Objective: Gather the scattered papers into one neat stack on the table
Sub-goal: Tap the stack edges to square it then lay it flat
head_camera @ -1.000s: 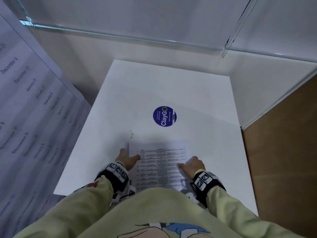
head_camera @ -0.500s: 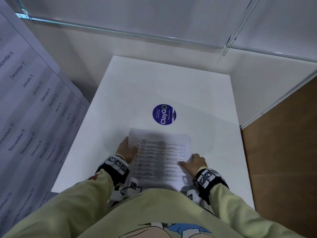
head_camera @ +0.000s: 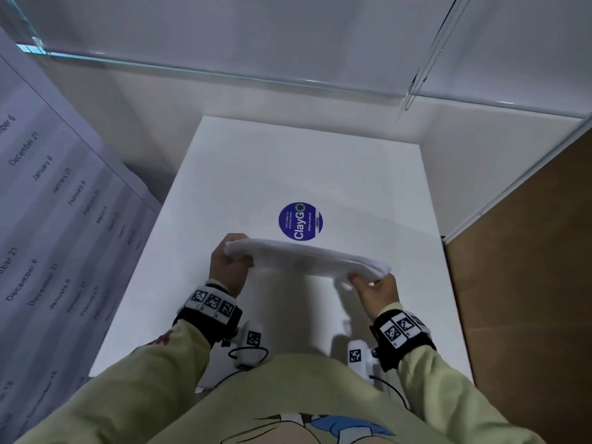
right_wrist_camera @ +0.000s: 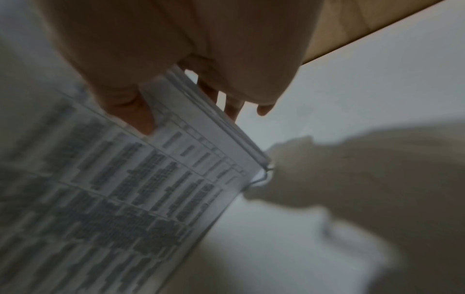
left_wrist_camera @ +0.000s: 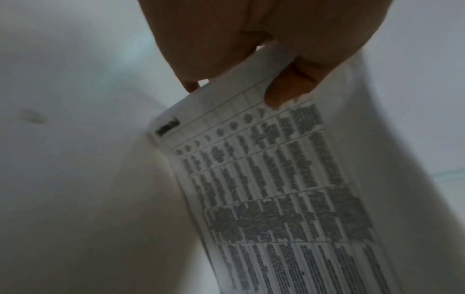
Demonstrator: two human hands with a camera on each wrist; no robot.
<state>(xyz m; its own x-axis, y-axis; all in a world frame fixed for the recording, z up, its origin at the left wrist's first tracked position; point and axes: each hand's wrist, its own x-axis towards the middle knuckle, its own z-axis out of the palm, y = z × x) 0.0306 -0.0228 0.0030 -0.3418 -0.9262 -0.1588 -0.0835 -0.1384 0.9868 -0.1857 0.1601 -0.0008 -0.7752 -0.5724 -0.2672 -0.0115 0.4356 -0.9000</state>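
A stack of papers (head_camera: 307,256) is held on edge above the white tabletop (head_camera: 288,161), seen nearly edge-on from the head view, its long edge running from left to right with the right end lower and nearer the person. The sheets carry printed tables of small grey text, too blurred to read. The left hand (head_camera: 229,264) grips the left end of the stack: in the left wrist view the thumb lies on the printed face and the other fingers curl behind the sheets. The right hand (head_camera: 374,291) pinches the right end in the same manner, its thumb (right_wrist_camera: 141,117) pressed on the printed side and its fingertips (right_wrist_camera: 232,108) showing behind the edges of the sheets. A wire paper clip (right_wrist_camera: 264,175) sits at the corner of the stack below the right hand. Whether the lower edge of the stack touches the tabletop cannot be told. Just beyond the stack, a round blue sticker (head_camera: 300,221) marked "ClayGo" lies flat on the tabletop. Both wrists wear black bands with square coded markers over pale yellow sleeves (head_camera: 128,389). A glass partition (head_camera: 288,36) rises behind the tabletop; a brown panel (head_camera: 528,283) stands to the right.
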